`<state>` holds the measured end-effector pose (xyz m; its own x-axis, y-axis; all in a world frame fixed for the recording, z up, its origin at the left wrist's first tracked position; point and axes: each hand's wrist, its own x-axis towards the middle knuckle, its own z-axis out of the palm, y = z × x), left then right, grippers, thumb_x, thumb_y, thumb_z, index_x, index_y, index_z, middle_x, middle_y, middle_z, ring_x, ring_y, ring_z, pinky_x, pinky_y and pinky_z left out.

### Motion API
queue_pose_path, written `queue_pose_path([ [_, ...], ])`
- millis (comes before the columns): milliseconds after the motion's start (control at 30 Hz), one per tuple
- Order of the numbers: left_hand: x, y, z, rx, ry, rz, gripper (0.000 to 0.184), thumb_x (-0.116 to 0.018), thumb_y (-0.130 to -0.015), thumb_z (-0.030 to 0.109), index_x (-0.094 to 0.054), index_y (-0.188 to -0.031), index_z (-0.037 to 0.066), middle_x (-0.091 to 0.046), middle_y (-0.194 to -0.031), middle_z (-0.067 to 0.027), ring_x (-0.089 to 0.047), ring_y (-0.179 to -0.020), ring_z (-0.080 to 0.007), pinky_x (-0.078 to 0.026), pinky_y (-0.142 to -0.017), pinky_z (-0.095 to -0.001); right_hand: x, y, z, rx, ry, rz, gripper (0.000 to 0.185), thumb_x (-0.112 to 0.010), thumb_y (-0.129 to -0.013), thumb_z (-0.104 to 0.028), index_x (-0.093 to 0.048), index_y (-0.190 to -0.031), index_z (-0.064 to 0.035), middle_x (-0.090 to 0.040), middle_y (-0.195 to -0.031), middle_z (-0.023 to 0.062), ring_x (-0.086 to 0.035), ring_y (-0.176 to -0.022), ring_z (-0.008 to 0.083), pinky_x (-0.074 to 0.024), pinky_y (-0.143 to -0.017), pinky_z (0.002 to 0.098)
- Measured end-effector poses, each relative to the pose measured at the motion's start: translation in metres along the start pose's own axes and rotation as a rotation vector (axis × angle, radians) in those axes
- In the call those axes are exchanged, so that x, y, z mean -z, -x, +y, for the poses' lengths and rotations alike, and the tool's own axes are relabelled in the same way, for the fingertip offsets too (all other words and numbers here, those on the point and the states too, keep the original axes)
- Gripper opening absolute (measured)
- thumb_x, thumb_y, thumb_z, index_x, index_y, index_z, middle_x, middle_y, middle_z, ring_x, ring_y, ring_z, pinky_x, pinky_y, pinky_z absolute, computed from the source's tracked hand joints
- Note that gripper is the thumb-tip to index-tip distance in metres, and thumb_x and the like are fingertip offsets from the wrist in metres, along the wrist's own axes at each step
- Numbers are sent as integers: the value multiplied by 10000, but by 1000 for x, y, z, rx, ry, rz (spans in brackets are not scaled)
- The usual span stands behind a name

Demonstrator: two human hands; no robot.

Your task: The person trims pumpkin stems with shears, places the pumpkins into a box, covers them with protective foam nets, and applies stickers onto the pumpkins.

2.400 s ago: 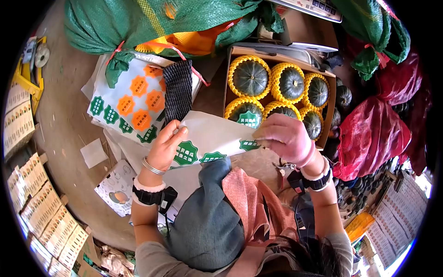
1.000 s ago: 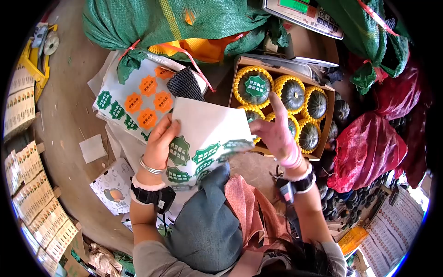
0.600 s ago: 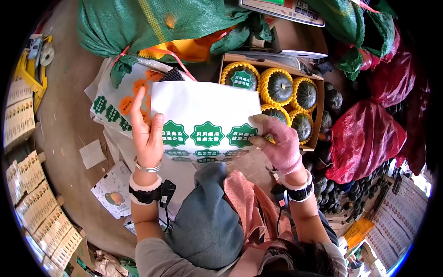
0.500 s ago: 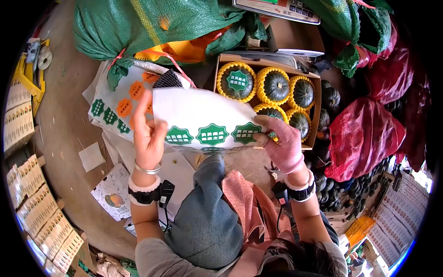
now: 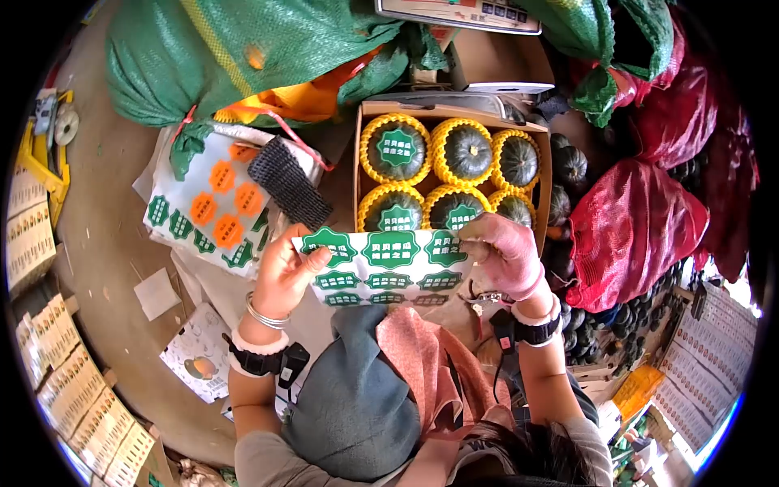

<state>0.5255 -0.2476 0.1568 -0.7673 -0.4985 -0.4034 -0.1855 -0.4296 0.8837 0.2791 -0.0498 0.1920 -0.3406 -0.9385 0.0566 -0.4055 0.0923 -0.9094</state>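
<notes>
A white sheet of green labels stretches between my two hands, its lower part curving away. My left hand pinches its left edge between thumb and fingers. On the upper right corner, my right hand, in a pink glove, has its fingers closed. Just beyond the sheet stands an open cardboard box of small dark green pumpkins in yellow foam nets. Green labels show on several of them, including the far left pumpkin. The sheet and my right hand hide the box's near side.
More label sheets lie at left, with a black foam net on them. A green woven sack fills the far left. Red mesh sacks and loose pumpkins crowd the right. A scale stands behind the box.
Both hands have drawn the label sheet down toward me and turned its printed face up, uncovering more of the pumpkins. The black foam net now shows fully.
</notes>
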Motion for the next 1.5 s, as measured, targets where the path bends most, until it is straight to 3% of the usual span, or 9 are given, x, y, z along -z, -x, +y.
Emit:
queue_pose_path([
  [100,-17,-10,-9,84,112,56,108,-621,-877,44,-513,-888,47,-536,-780,46,-479,-683,-28,-396,-613,-180,7,-12,8,300,91,26,119,-685,-710,22,-659,-795,-57,-611,-841,75,-602,-844,243,-475,-750,326],
  [233,-11,-13,-21,161,61,81,154,-641,-848,18,-494,-883,44,-546,-785,25,-505,-704,-31,-416,-622,-178,21,-13,49,92,-582,66,58,-666,-784,-45,-626,-742,-51,-605,-857,62,-564,-829,158,-455,-735,302],
  [267,-11,-12,-24,150,32,99,164,-649,-842,19,-492,-882,44,-547,-786,23,-508,-710,-32,-418,-626,-179,30,-18,53,-247,-649,301,38,-628,-831,-45,-599,-809,-33,-588,-835,58,-551,-822,116,-452,-714,261],
  [567,1,-5,-28,123,34,63,249,-697,-796,11,-470,-887,56,-563,-813,12,-508,-751,-41,-418,-668,-200,40,-71,150,-469,-89,259,470,-787,-723,-137,-464,-1045,-20,-580,-884,88,-549,-820,174,-480,-746,305],
  [733,3,-7,-27,72,73,43,252,-678,-797,-27,-470,-918,49,-567,-848,2,-530,-783,-58,-436,-702,-210,24,-80,116,-426,816,271,466,-718,-760,-354,-501,-1045,-56,-587,-973,188,-581,-924,384,-481,-764,431],
  [967,-16,-17,-13,15,49,-84,241,-683,-799,-19,-498,-947,23,-596,-858,-25,-572,-784,-72,-468,-699,-209,15,-82,97,-314,976,-30,432,-541,-875,-441,-535,-1056,-48,-585,-995,170,-581,-956,368,-479,-799,450],
  [1067,-20,-18,-15,-63,-49,-92,221,-687,-799,-16,-516,-936,20,-593,-841,-15,-558,-759,-60,-456,-681,-199,15,-65,24,-153,500,-110,479,-554,-860,-463,-571,-1078,-36,-583,-1028,195,-575,-947,383,-479,-786,423],
  [1200,-25,-16,-5,-94,-129,-154,212,-697,-798,-3,-537,-933,25,-583,-823,-3,-532,-751,-47,-431,-670,-189,-15,-39,-3,-44,298,-347,324,-691,-747,-322,-650,-924,-53,-634,-865,130,-597,-853,320,-470,-736,429],
  [1500,-27,-12,-15,15,-143,-76,164,-665,-830,18,-561,-956,17,-617,-789,-11,-565,-681,-51,-456,-611,-189,-29,-1,-12,78,419,-30,261,-659,-684,-106,-692,-937,-161,-561,-665,16,-555,-614,230,-427,-590,336],
])
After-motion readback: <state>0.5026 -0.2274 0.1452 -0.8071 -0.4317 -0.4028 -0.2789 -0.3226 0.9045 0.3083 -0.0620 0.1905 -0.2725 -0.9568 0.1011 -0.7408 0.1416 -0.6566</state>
